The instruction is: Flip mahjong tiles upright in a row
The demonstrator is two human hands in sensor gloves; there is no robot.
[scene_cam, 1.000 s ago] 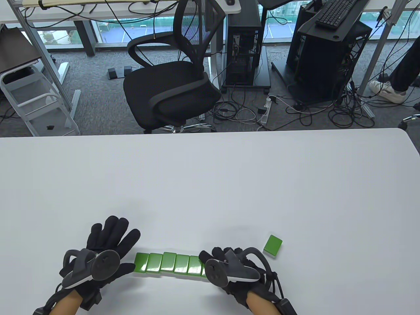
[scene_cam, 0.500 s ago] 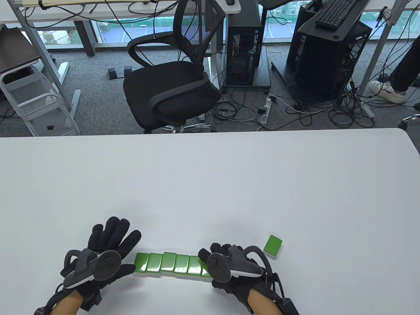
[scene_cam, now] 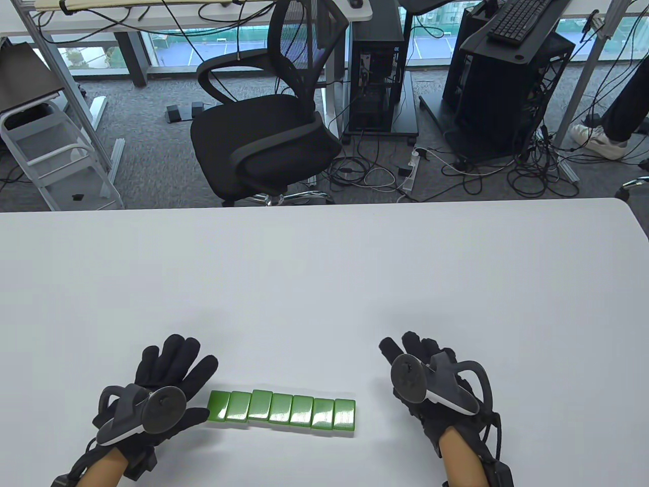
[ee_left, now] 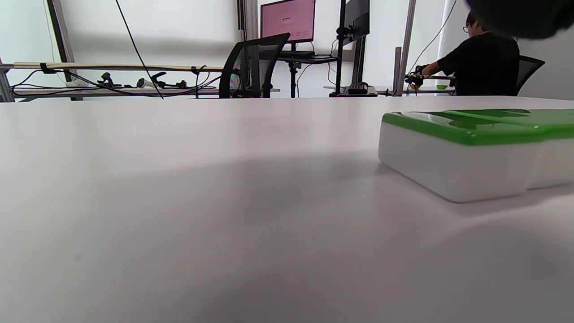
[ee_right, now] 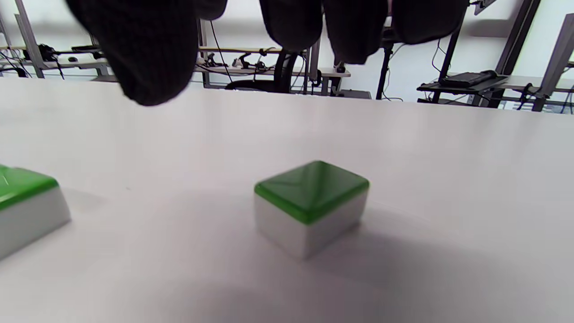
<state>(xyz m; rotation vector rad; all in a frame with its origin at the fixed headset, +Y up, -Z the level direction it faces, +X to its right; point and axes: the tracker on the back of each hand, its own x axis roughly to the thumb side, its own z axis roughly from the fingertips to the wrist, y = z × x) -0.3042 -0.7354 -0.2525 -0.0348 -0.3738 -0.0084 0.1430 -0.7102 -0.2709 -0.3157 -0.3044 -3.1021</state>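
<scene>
Several green-backed mahjong tiles lie face down in a row near the table's front edge. My left hand rests open with fingers spread, just left of the row's left end tile. My right hand hovers open to the right of the row, holding nothing. It hides a loose green-backed tile in the table view. That loose tile lies face down on the table below my right fingertips, apart from them. The row's right end tile shows at the left of the right wrist view.
The white table stretches far beyond the tiles. A black office chair and computer racks stand on the floor past the far edge.
My right hand has let go of the row's right end and moved right and away, over the loose tile. The full row now shows. My left hand has stayed put.
</scene>
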